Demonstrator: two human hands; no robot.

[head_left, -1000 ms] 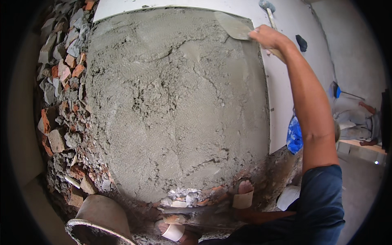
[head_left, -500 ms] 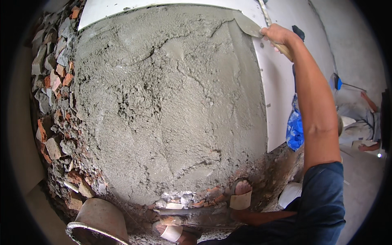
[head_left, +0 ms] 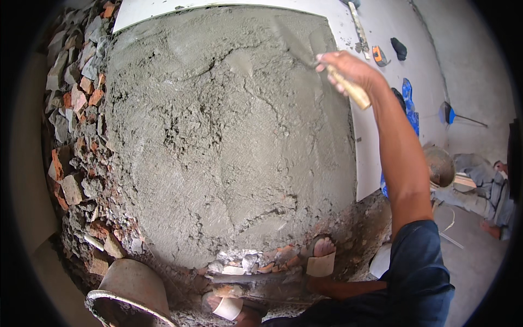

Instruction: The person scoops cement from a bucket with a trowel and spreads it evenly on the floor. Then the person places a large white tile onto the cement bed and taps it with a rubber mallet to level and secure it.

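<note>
Gripping the wooden-handled trowel [head_left: 298,48], the right hand [head_left: 354,70] has its blurred blade at the far right part of the wet grey mortar [head_left: 245,141], near the white slabs [head_left: 366,131]! Left hand's out of sight, can't tell its state; a bucket [head_left: 133,280] sits near left beside rubble [head_left: 71,188].

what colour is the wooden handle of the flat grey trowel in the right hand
The wooden handle is pale yellowish tan, showing best in the head view.
</note>
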